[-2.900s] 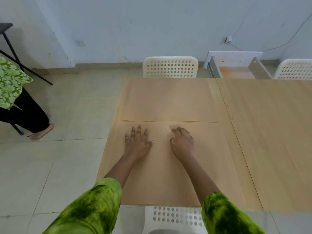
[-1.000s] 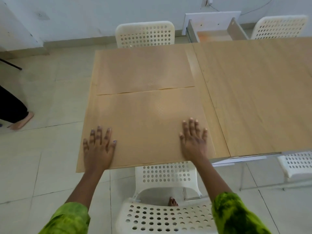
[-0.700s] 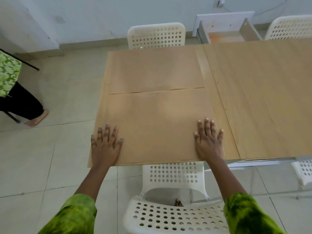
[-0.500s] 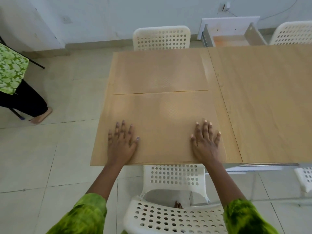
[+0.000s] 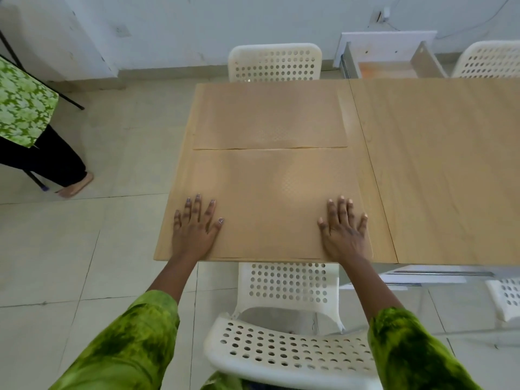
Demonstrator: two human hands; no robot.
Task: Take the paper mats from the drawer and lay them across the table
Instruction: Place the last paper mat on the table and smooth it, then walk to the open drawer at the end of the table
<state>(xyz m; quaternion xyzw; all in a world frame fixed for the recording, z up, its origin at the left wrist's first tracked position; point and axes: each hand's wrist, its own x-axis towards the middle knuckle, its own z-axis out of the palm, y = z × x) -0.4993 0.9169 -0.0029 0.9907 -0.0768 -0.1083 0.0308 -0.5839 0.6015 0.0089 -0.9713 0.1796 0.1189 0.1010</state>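
Observation:
Two brown paper mats lie flat on the left end of the wooden table [image 5: 439, 170]. The far mat [image 5: 267, 119] reaches the table's back edge. The near mat [image 5: 270, 198] meets it edge to edge and runs to the front edge. My left hand [image 5: 195, 228] rests palm down, fingers spread, on the near mat's front left corner. My right hand [image 5: 344, 229] lies flat the same way on its front right corner. Neither hand holds anything. An open drawer [image 5: 388, 63] stands past the table's far side.
White perforated chairs stand at the near side [image 5: 287, 339], the far side [image 5: 275, 61], the far right [image 5: 489, 60] and the near right [image 5: 506, 296]. Another person [image 5: 31, 142] in green and black stands on the tiled floor at left.
My hands slid from the middle of the near mat down and apart to its two front corners. In the last half second the left hand shifted slightly outward to the left.

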